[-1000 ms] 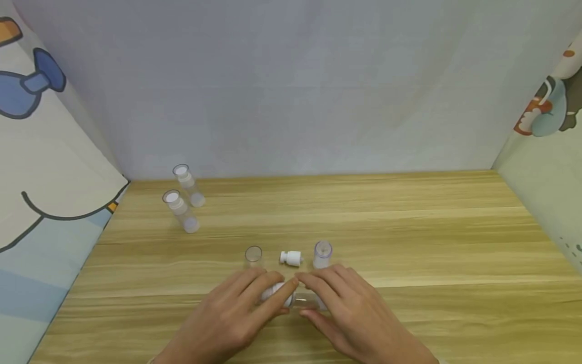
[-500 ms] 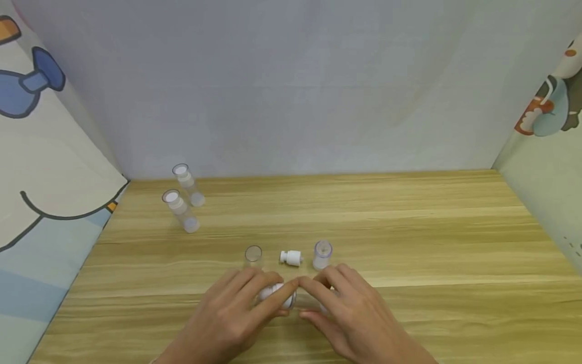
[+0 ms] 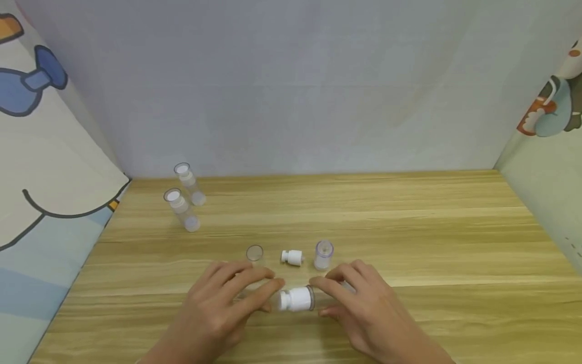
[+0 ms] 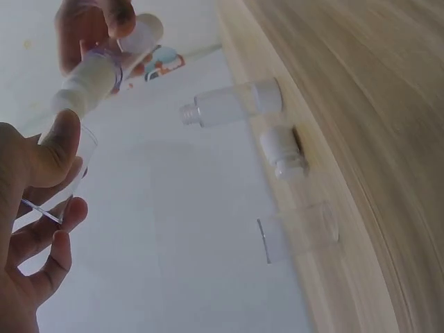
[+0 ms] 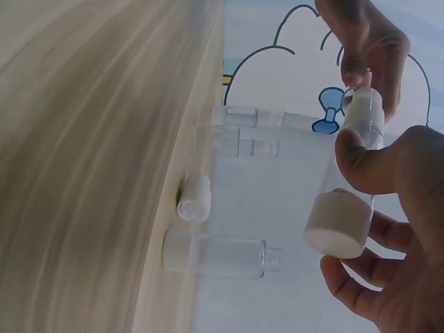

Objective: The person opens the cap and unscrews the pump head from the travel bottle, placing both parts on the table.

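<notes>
Fingers of the left hand pinch a clear cap at nine o'clock of the white pump on a bottle the right hand grips at three, though a tilted push could snag the cap's rim.

This looks like a small makeshift work booth, built around a wood-grain tabletop; what kind of room surrounds it cannot be told. A plain pale-grey curtain, softly creased, rises along the table's far edge. A cartoon-printed sheet with a blue bow walls off the left edge, meeting the curtain at the far left corner. A pale green printed sheet encloses the right edge from the far right corner. Two capped clear bottles standing near the far left corner suggest tabletop handwork.
</notes>
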Demonstrator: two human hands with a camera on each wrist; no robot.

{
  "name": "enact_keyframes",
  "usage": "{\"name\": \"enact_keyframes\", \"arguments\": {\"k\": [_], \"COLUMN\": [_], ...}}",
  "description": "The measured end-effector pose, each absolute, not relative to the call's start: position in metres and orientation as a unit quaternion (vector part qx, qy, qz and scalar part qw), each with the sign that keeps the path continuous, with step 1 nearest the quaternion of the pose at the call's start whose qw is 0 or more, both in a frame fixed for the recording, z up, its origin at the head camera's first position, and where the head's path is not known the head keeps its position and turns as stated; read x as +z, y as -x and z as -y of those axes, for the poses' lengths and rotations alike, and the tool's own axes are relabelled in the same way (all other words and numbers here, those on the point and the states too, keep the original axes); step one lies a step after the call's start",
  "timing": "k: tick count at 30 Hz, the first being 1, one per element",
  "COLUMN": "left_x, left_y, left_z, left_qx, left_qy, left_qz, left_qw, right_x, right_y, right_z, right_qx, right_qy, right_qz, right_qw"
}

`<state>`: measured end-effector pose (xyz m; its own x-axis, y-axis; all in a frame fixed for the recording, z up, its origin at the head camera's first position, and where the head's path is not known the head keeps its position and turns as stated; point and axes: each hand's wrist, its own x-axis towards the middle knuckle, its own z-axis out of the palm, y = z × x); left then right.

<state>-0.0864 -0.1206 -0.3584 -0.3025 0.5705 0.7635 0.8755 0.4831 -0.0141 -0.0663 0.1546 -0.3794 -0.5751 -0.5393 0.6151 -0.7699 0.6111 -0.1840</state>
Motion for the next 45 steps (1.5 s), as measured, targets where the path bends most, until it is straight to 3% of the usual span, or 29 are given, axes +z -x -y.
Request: {"name": "enact_keyframes", "arguments": {"k": [18, 45], "left_x": [-0.345, -0.363], "left_y": [0.095, 0.11], "left_z": [0.134, 0.164], "left_qx": [-0.204, -0.149], "left_qy": [0.411, 0.336], "left_qz": [0.784, 0.871], "left_qw": [0.418, 0.326], "right_x": [-0.385, -0.39], "right_y": [0.063, 0.063], "right_z": [-0.155, -0.154], "right_qx": [0.233, 0.232], "right_qy": [-0.367, -0.367], "right_qz": [0.871, 0.869], "right_qw": [0.23, 0.236]}}
